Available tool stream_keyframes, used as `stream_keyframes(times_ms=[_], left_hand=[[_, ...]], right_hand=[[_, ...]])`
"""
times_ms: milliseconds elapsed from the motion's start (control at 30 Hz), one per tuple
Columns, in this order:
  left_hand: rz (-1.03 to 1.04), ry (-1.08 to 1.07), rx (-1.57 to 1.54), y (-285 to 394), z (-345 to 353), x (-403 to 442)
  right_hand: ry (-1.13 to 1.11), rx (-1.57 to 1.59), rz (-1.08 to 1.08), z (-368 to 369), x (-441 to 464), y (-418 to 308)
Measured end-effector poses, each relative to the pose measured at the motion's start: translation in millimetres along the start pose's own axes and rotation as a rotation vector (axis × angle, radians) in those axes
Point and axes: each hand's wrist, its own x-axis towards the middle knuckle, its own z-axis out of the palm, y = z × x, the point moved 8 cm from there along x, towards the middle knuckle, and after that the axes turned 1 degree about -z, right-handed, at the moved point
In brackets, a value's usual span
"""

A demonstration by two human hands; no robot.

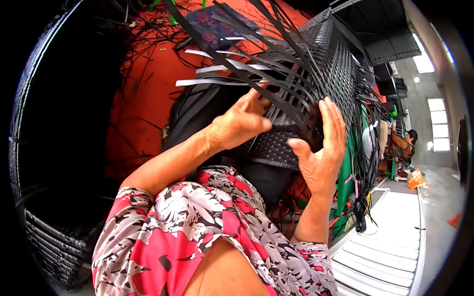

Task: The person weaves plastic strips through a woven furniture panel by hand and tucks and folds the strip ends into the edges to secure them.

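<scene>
A black woven panel (pixel 333 59) of flat plastic strips stands before me, sloping upward to the right. Loose black strips (pixel 232 66) fan out from its left side, some catching the light and looking white. Among their lower part is my left hand (pixel 242 118), with thumb and fingers apart; a strip crosses in front of its fingers, and the thumb is slightly blurred. My right hand (pixel 326 143) is open against the weave, fingers stretched upward and thumb spread to the left. Between the hands lies a darker woven section (pixel 279 145).
Strip scraps litter a red surface (pixel 143 108) at left, near a patterned dark blue cloth (pixel 212 24). Stacked black woven pieces (pixel 57 241) stand lower left. A bundle of long strips (pixel 365 197) hangs right, by a white slatted frame (pixel 382 241). Another person (pixel 400 145) sits farther back.
</scene>
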Motion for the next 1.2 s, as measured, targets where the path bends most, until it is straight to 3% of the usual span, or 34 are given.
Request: stream_keyframes(times_ms=[100,167,233,267,300,333,367,400,467,500,600,767,967,1067,1100,1167,1200], left_hand=[[-0.167,0.152,-0.513,-35,-19,13],[-0.264,0.17,-0.54,-54,-28,31],[-0.358,0.145,-0.55,-71,-36,46],[-0.375,0.102,-0.547,-77,-37,54],[-0.414,0.277,-0.451,-85,-47,61],[-0.367,0.331,-0.059,-73,-40,67],[-0.412,0.361,-0.191,-68,-23,65],[-0.206,0.268,0.158,-53,-12,66],[-0.345,0.482,0.144,-58,-7,65],[-0.344,0.425,0.098,-70,-18,66],[-0.45,0.532,-0.021,-76,-14,48],[-0.293,0.474,0.013,-68,-1,44],[-0.221,0.344,-0.056,-71,-18,62],[-0.227,0.34,-0.07,-75,-25,62],[-0.252,0.433,-0.026,-66,-16,55],[-0.241,0.258,0.029,-68,-27,60],[-0.22,0.163,0.179,-65,-25,61]], right_hand=[[0.047,0.31,0.103,-14,-12,21],[0.158,0.324,0.351,-23,-24,52],[0.09,-0.061,0.495,-31,-30,79],[0.057,-0.05,0.601,-30,-39,101],[0.072,-0.063,0.605,-30,-43,113],[0.076,-0.005,0.658,-26,-49,128],[0.085,0.056,0.71,-23,-55,142],[0.092,0.119,0.761,-19,-61,154],[0.099,0.25,0.863,-13,-74,170],[0.083,0.268,0.87,-15,-72,163],[0.045,0.217,0.833,-21,-63,136],[-0.027,0.196,0.641,-16,-46,128],[-0.168,0.294,0.489,8,-12,168],[-0.029,0.258,0.498,2,-25,175],[0.052,0.235,0.506,-4,-29,175],[0.227,0.28,0.538,-36,-31,131],[0.238,0.269,0.406,-47,-29,101]])
